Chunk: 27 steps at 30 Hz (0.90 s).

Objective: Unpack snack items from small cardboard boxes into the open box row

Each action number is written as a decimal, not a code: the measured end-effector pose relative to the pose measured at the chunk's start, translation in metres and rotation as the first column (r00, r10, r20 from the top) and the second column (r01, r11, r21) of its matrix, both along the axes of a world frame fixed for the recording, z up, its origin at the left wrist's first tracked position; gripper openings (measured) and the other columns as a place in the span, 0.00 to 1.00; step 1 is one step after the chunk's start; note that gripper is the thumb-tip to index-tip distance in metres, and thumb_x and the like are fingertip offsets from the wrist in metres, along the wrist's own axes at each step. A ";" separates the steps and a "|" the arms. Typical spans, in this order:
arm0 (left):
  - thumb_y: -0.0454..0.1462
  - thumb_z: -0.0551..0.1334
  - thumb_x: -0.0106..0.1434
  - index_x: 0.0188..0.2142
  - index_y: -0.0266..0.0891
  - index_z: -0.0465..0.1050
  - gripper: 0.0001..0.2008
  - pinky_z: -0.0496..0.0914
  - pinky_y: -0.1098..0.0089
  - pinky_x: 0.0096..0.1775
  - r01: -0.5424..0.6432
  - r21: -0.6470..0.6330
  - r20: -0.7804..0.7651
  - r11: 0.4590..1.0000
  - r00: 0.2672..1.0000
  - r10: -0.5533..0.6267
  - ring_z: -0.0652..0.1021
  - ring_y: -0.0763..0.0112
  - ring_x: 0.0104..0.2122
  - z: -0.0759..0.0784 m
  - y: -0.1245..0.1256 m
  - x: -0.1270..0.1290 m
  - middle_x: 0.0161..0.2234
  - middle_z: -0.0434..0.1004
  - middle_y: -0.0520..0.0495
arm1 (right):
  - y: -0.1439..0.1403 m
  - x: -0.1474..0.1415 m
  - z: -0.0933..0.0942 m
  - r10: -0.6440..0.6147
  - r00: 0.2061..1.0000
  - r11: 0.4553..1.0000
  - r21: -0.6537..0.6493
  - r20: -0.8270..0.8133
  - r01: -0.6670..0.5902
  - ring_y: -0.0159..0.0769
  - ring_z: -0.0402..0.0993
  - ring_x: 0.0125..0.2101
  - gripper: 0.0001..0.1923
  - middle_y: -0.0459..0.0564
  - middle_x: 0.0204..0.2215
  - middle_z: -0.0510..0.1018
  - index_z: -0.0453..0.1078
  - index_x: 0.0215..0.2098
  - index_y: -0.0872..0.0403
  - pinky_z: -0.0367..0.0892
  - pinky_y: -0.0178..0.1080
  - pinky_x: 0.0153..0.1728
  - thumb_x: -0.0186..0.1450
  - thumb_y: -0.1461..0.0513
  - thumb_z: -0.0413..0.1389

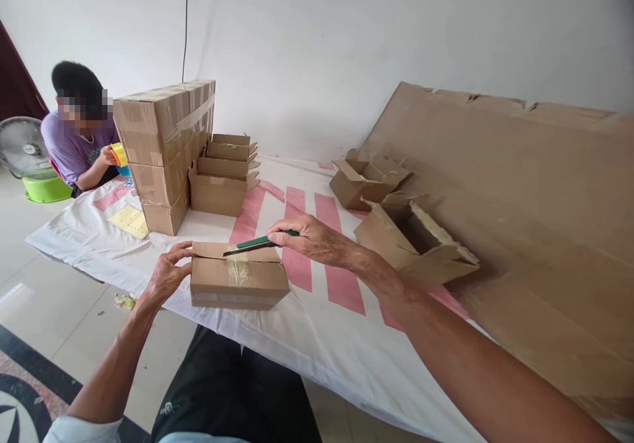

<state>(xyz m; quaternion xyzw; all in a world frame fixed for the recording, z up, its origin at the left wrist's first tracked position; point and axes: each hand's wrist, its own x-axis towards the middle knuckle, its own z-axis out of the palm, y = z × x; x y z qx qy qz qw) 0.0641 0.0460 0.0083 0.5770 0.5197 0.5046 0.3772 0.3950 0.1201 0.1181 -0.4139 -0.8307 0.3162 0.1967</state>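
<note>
A closed cardboard box (238,291) lies near the table's front edge, with clear tape across the middle of its top seam. My left hand (171,268) grips the box's left end, fingers at its upper edge. Held in my right hand (310,237) is a green utility knife (255,242), its blade out. The blade slants down to the left over the top seam, close to the tape. Whether the tip touches the cardboard I cannot tell.
Taped boxes (168,139) are stacked at the left, beside open boxes (218,192). Two more open boxes, one behind (354,189) and one in front (391,238), stand right, near a large cardboard sheet (520,185). Across the table sits a person (82,133). A fan (24,146) stands behind.
</note>
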 end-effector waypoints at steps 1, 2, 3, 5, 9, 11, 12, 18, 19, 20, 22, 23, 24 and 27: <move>0.45 0.75 0.57 0.40 0.47 0.90 0.12 0.64 0.52 0.70 0.001 -0.001 -0.002 1.000 1.000 -0.001 0.76 0.48 0.66 0.000 0.000 0.000 0.61 0.81 0.41 | 0.000 0.000 0.001 0.003 1.000 1.000 -0.005 0.008 -0.003 0.42 0.72 0.34 0.25 0.49 0.32 0.81 0.83 0.37 0.50 0.66 0.42 0.36 0.68 0.41 0.56; 0.45 0.75 0.57 0.40 0.47 0.90 0.12 0.64 0.52 0.70 0.001 -0.002 -0.004 1.000 1.000 -0.001 0.75 0.47 0.66 0.000 0.000 0.000 0.61 0.81 0.41 | -0.001 -0.001 0.003 0.007 1.000 1.000 -0.011 0.016 -0.007 0.42 0.72 0.34 0.25 0.49 0.33 0.81 0.83 0.37 0.50 0.66 0.42 0.36 0.69 0.41 0.56; 0.45 0.75 0.57 0.40 0.46 0.90 0.13 0.64 0.52 0.70 0.001 -0.003 -0.006 1.000 1.000 -0.001 0.75 0.47 0.66 0.000 0.000 0.000 0.61 0.81 0.41 | -0.001 -0.002 0.004 0.013 1.000 1.000 -0.017 0.023 -0.013 0.41 0.72 0.34 0.24 0.49 0.33 0.81 0.83 0.38 0.50 0.66 0.42 0.36 0.69 0.42 0.55; 0.46 0.75 0.58 0.41 0.46 0.90 0.13 0.64 0.53 0.70 0.003 -0.001 -0.008 1.000 1.000 -0.003 0.75 0.47 0.66 0.000 -0.001 0.000 0.61 0.81 0.41 | -0.001 -0.004 0.006 0.025 0.999 0.999 -0.022 0.034 -0.024 0.41 0.71 0.34 0.24 0.49 0.34 0.81 0.83 0.38 0.51 0.65 0.42 0.37 0.69 0.43 0.55; 0.46 0.75 0.58 0.41 0.47 0.90 0.13 0.65 0.53 0.69 0.005 0.002 -0.006 1.000 1.000 -0.005 0.75 0.48 0.66 0.000 -0.001 0.000 0.61 0.81 0.42 | -0.001 -0.007 0.007 0.051 0.998 0.999 -0.007 0.044 -0.050 0.39 0.68 0.32 0.23 0.48 0.31 0.79 0.82 0.36 0.51 0.63 0.42 0.35 0.69 0.44 0.55; 0.46 0.75 0.58 0.41 0.48 0.90 0.12 0.65 0.53 0.69 0.000 0.004 -0.008 1.000 1.000 0.000 0.75 0.48 0.66 -0.001 -0.001 -0.001 0.61 0.81 0.42 | -0.001 -0.008 0.008 0.053 0.998 0.999 -0.002 0.042 -0.053 0.38 0.66 0.31 0.22 0.47 0.29 0.77 0.82 0.36 0.51 0.62 0.42 0.33 0.69 0.45 0.55; 0.46 0.75 0.58 0.41 0.48 0.90 0.12 0.65 0.52 0.70 -0.002 0.005 -0.011 1.000 1.000 0.002 0.75 0.48 0.66 -0.002 -0.001 -0.001 0.61 0.81 0.42 | -0.001 -0.008 0.008 0.051 0.998 0.999 0.000 0.042 -0.051 0.38 0.66 0.30 0.22 0.47 0.29 0.76 0.82 0.35 0.51 0.61 0.42 0.33 0.69 0.45 0.55; 0.47 0.74 0.59 0.42 0.48 0.90 0.13 0.71 0.52 0.65 -0.008 0.008 -0.036 1.000 0.999 0.008 0.75 0.47 0.66 -0.006 0.000 -0.004 0.61 0.81 0.41 | 0.000 -0.008 0.016 0.074 0.994 0.997 -0.009 0.081 -0.074 0.35 0.61 0.27 0.22 0.44 0.25 0.71 0.82 0.36 0.50 0.57 0.41 0.30 0.69 0.45 0.54; 0.47 0.74 0.59 0.43 0.47 0.90 0.14 0.74 0.53 0.62 -0.008 0.002 -0.039 1.000 0.999 0.008 0.75 0.46 0.66 -0.007 0.000 -0.005 0.61 0.81 0.41 | 0.000 -0.009 0.017 0.080 0.992 0.997 -0.013 0.093 -0.079 0.35 0.61 0.26 0.21 0.44 0.25 0.71 0.82 0.36 0.50 0.56 0.41 0.30 0.69 0.45 0.54; 0.47 0.74 0.59 0.43 0.47 0.90 0.15 0.77 0.54 0.58 -0.008 -0.007 -0.042 1.000 0.999 0.008 0.75 0.45 0.66 -0.008 0.000 -0.006 0.62 0.80 0.40 | 0.001 -0.010 0.019 0.082 0.991 0.997 -0.013 0.108 -0.081 0.35 0.61 0.26 0.21 0.44 0.25 0.71 0.82 0.36 0.50 0.55 0.41 0.29 0.69 0.46 0.55; 0.48 0.74 0.58 0.44 0.47 0.89 0.16 0.81 0.58 0.49 -0.008 -0.024 -0.059 1.000 0.998 0.007 0.74 0.42 0.67 -0.009 0.001 -0.007 0.63 0.79 0.39 | 0.003 -0.015 0.023 0.079 0.986 0.997 -0.010 0.148 -0.079 0.34 0.62 0.26 0.20 0.44 0.25 0.72 0.82 0.35 0.50 0.55 0.41 0.29 0.69 0.46 0.55; 0.48 0.74 0.58 0.44 0.47 0.89 0.16 0.81 0.59 0.46 -0.009 -0.029 -0.072 1.000 0.997 0.007 0.74 0.41 0.67 -0.010 0.001 -0.008 0.63 0.78 0.39 | 0.004 -0.017 0.026 0.077 0.982 0.997 -0.005 0.174 -0.078 0.34 0.62 0.26 0.20 0.44 0.24 0.71 0.82 0.34 0.50 0.55 0.41 0.29 0.69 0.46 0.56; 0.48 0.74 0.57 0.44 0.46 0.89 0.17 0.82 0.60 0.44 -0.011 -0.031 -0.086 0.999 0.996 0.008 0.74 0.41 0.67 -0.010 0.001 -0.009 0.63 0.78 0.39 | 0.005 -0.020 0.028 0.075 0.977 0.997 0.001 0.199 -0.077 0.34 0.62 0.25 0.19 0.44 0.24 0.71 0.82 0.34 0.49 0.55 0.41 0.29 0.69 0.46 0.55; 0.47 0.74 0.57 0.44 0.46 0.88 0.17 0.82 0.61 0.43 -0.011 -0.027 -0.120 1.000 0.993 0.007 0.75 0.42 0.66 -0.009 0.002 -0.011 0.63 0.78 0.39 | 0.005 -0.026 0.036 0.078 0.963 0.996 0.017 0.257 -0.085 0.35 0.63 0.25 0.18 0.45 0.23 0.72 0.83 0.35 0.48 0.55 0.42 0.29 0.69 0.48 0.55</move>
